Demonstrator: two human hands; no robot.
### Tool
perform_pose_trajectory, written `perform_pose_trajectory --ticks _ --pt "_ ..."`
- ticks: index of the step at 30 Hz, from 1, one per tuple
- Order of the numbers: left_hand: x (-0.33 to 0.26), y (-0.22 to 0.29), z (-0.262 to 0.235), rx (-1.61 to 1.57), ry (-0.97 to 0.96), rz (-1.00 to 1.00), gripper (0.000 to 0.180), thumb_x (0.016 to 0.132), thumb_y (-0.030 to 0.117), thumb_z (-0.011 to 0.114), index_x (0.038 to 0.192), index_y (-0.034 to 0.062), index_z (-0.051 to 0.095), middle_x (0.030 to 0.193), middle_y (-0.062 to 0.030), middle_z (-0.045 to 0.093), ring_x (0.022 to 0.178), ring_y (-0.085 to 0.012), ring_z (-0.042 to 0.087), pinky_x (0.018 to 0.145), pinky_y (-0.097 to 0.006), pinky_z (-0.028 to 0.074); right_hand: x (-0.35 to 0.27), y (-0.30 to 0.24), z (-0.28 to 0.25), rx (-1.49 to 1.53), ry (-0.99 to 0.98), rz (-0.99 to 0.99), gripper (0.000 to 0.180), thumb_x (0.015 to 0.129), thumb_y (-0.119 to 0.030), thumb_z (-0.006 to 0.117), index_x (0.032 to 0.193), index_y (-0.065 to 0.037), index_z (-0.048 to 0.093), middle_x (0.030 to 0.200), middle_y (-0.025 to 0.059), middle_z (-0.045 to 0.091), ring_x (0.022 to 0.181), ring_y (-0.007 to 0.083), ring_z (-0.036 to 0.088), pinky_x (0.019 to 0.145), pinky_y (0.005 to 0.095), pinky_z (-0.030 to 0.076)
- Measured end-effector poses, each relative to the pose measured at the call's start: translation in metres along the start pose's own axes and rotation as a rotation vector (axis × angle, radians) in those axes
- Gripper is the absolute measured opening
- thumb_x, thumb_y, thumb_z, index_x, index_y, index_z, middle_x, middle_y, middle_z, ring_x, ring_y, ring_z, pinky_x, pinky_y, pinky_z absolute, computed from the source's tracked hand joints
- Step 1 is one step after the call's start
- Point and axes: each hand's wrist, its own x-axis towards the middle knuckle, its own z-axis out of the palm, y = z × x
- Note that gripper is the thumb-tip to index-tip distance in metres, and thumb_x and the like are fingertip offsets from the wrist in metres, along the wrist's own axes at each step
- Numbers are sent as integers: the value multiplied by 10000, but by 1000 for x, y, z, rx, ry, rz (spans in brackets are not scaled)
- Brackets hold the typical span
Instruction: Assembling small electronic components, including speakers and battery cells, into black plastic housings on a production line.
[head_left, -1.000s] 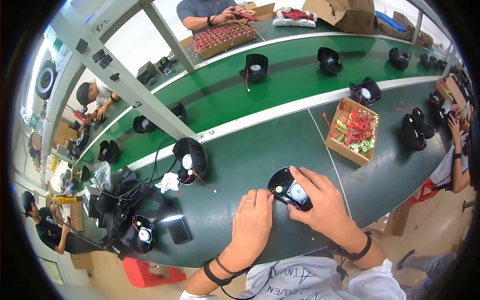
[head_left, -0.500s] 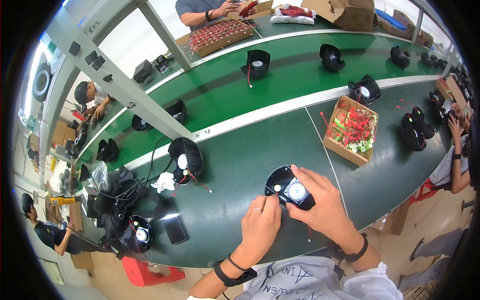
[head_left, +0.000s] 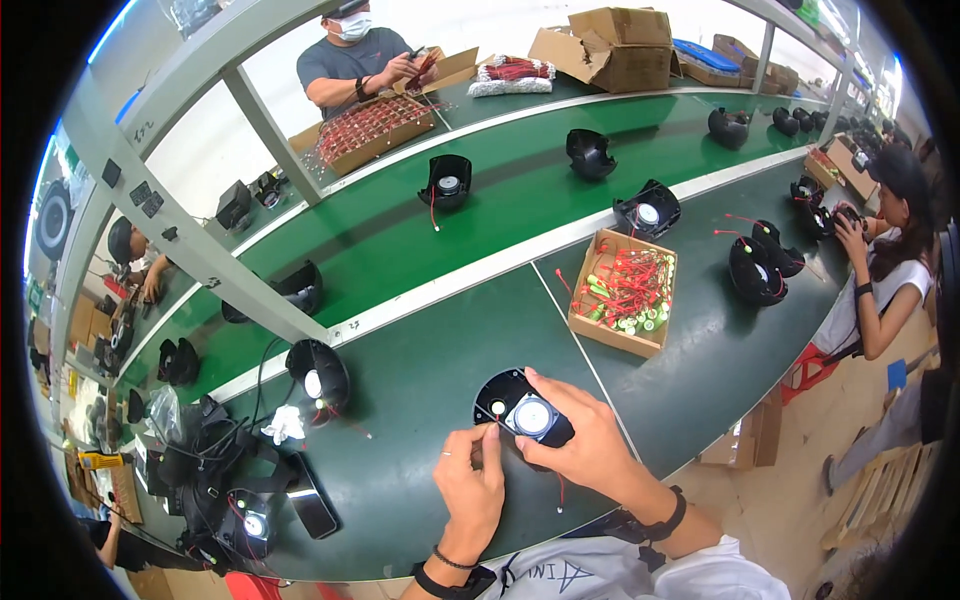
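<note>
My right hand (head_left: 588, 444) grips a black round fan housing (head_left: 520, 406) with a white disc in its middle, held just above the dark green table (head_left: 420, 380). My left hand (head_left: 470, 488) pinches a thin wire at the housing's lower left edge, fingertips touching it. A red wire hangs below the housing near my right wrist. Both wrists wear black bands.
A cardboard box (head_left: 625, 292) of red-wired green parts sits to the upper right. Another black housing (head_left: 318, 375) lies to the left, with a heap of black parts (head_left: 215, 470) at the table's left end. Several housings ride the green conveyor (head_left: 500, 190). Other people work nearby.
My left hand has slid right and closed its fingertips on the wire at the housing's edge. The housing has tilted slightly in my right hand.
</note>
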Motion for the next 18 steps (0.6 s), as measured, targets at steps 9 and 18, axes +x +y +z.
perform_pose_trajectory --ticks 9,18 --pt "26 -9 -9 -208 -158 -297 559 968 98 813 1387 -13 461 1097 -117 655 954 -133 667 771 -253 542 4 20 -17 232 -52 66 800 755 -190 902 1486 -20 624 1297 223 738 1192 274 728 1047 375 545" --pt "46 2 -26 -474 -649 -10 807 998 25 674 1661 -24 217 1638 -264 393 1510 -346 440 1246 -449 367 4 10 -37 29 -105 -144 895 747 -279 948 1554 -140 586 1293 172 681 1234 311 660 1147 409 467"
